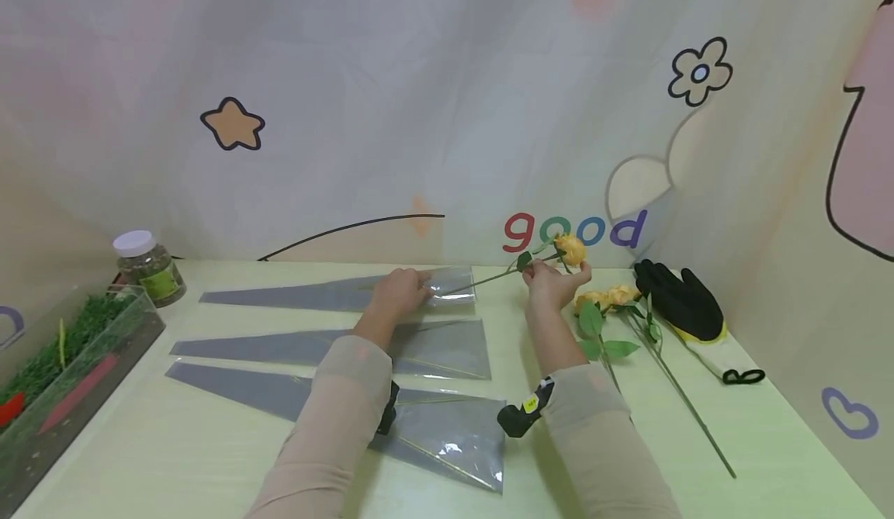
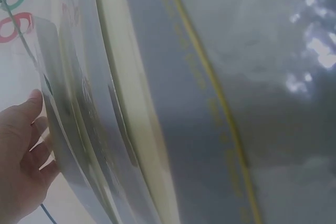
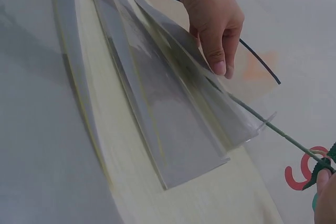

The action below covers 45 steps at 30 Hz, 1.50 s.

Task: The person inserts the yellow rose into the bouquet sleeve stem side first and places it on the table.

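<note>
A yellow artificial rose (image 1: 571,250) is held up at the back by my right hand (image 1: 552,288), which pinches its stem just below the head and leaves. The stem runs leftward into the open wide end of the farthest clear-and-grey flower sleeve (image 1: 293,296). At that sleeve my left hand (image 1: 400,294) holds the edge between thumb and fingers. In the right wrist view the green stem (image 3: 252,110) lies inside the sleeve's mouth. Nearer to me lie a middle sleeve (image 1: 447,352) and a front sleeve (image 1: 471,426), both flat, wide ends to the right.
More yellow roses (image 1: 620,295) with long stems lie right of my right hand. Beside them is a black and white work glove (image 1: 680,302). At the left stand a white-lidded jar (image 1: 155,275) and a clear box (image 1: 133,333) with artificial grass. A printed curtain hangs behind the table.
</note>
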### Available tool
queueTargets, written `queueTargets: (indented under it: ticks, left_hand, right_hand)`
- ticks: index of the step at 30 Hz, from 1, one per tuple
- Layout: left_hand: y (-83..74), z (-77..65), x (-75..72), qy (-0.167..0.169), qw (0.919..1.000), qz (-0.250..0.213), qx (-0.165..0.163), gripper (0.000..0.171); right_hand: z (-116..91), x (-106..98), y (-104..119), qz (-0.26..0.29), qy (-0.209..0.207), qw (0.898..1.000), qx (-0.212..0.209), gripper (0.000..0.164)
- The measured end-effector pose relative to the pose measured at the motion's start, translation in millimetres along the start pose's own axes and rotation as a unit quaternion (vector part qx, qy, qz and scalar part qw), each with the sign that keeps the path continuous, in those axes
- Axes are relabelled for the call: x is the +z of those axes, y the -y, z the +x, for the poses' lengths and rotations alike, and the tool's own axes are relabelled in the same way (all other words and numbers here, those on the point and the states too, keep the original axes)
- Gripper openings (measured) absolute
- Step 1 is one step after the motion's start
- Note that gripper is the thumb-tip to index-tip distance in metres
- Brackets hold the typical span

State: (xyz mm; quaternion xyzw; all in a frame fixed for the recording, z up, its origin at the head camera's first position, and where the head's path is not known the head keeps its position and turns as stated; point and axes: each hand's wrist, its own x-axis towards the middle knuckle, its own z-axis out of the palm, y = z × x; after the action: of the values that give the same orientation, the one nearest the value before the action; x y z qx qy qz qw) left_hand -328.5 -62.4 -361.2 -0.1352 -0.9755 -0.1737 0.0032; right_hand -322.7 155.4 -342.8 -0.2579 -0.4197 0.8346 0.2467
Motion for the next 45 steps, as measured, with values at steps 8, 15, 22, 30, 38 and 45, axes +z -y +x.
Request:
queueTargets:
  ticks: [8,15,22,30,38,45]
  left_hand:
    - [-1.3,-0.4,1.0,-0.004,1.0,0.008,0.003,0.042]
    - [-1.2,-0.5,1.1,-0.007,0.9999,-0.008,0.011,0.042]
    - [-1.4,-0.5,0.6,-0.008,0.9998,-0.008,0.017,0.042]
    - [-1.0,-1.4,-0.5,-0.01,0.9997,-0.009,0.018,0.042]
    - [-3.0,0.2,-1.2,-0.019,0.9994,-0.013,0.027,0.04]
    - [-3.5,0.4,-1.7,-0.019,0.9994,-0.016,0.026,0.04]
  right_hand:
    - [-2.0,-2.6,-2.8,-0.03,0.013,0.999,-0.024,0.091]
    - [-2.0,-2.1,-5.5,-0.076,0.017,0.996,-0.032,0.085]
    - [-4.3,-3.1,-6.8,-0.078,0.018,0.996,-0.03,0.064]
    - [-3.4,-2.4,-10.2,-0.095,0.011,0.995,-0.029,0.054]
    - [-1.5,-2.9,-16.5,-0.092,0.009,0.994,-0.051,0.053]
    - [-2.9,-0.3,-21.0,-0.101,0.022,0.993,-0.051,0.06]
